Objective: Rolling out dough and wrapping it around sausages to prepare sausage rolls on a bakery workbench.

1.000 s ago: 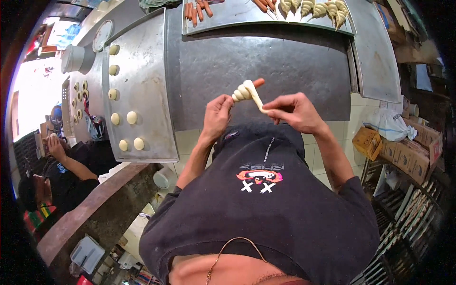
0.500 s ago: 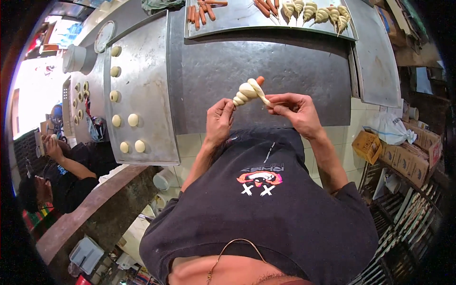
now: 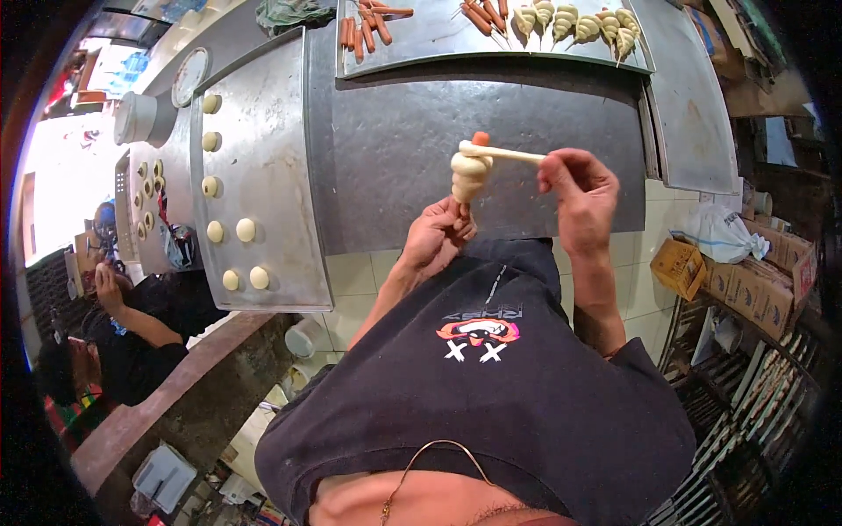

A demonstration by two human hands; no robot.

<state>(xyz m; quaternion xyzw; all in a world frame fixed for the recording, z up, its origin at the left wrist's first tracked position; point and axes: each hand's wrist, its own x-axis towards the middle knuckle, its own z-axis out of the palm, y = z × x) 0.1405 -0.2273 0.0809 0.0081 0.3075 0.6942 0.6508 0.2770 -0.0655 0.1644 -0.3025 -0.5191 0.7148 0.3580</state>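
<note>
My left hand [image 3: 438, 233] is closed around the lower end of a dough-wrapped sausage [image 3: 468, 175], holding it nearly upright above the metal table. Pale dough coils around it in several turns, and the orange-red sausage tip [image 3: 480, 138] pokes out at the top. From the upper coil a dough strip [image 3: 517, 156] runs taut to the right. My right hand [image 3: 586, 193] pinches its free end between thumb and fingers. What my left fingers grip, a stick or the sausage itself, is partly hidden.
At the far side a metal tray [image 3: 421, 60] bears bare sausages [image 3: 368, 31] and several dough-wrapped ones [image 3: 566, 22] on sticks. On the left, another tray [image 3: 272, 167] carries round dough balls [image 3: 246, 230]. A co-worker's hand [image 3: 109, 287] shows at far left. Cardboard boxes [image 3: 745, 294] stand at right.
My right hand has moved right, stretching the dough strip out longer. My left hand has shifted right and turned the wrapped sausage from slanted to nearly upright.
</note>
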